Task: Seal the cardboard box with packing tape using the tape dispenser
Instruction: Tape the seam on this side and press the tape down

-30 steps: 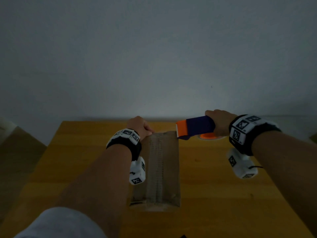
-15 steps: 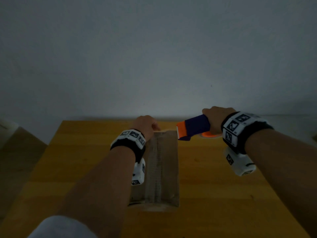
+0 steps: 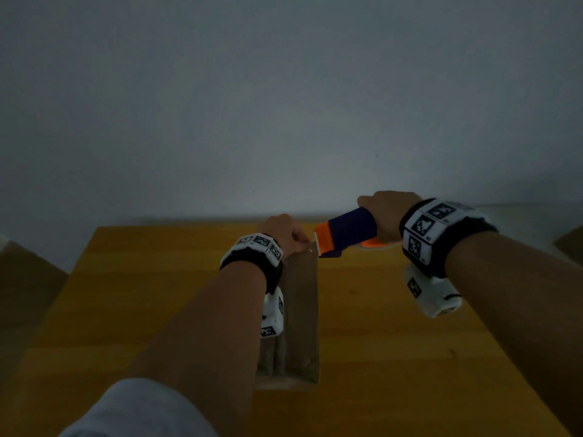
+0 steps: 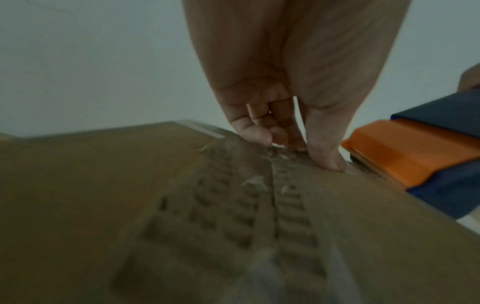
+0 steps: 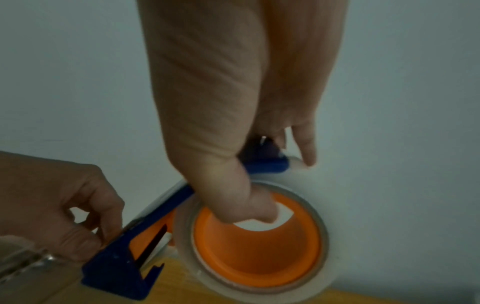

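Note:
A long narrow cardboard box [image 3: 301, 313] lies lengthwise on the wooden table, its top seam [image 4: 275, 207] rough and torn. My left hand [image 3: 301, 239] is at the box's far end, thumb and curled fingers [image 4: 324, 158] pinching the clear tape end down onto the top edge. My right hand [image 3: 383, 216] grips the blue and orange tape dispenser [image 3: 344, 233] just right of that end, its mouth beside my left fingers. In the right wrist view my thumb hooks into the orange core of the clear tape roll [image 5: 259, 242].
The yellow wooden table [image 3: 410, 342] ends at a plain grey wall close behind the box. Brown shapes stand off the table's left side [image 3: 25, 279] and right side [image 3: 571, 244]. The light is dim.
My left hand has slid right along the box's far end to the seam. The right hand has brought the dispenser's mouth a little left, up to the left fingers.

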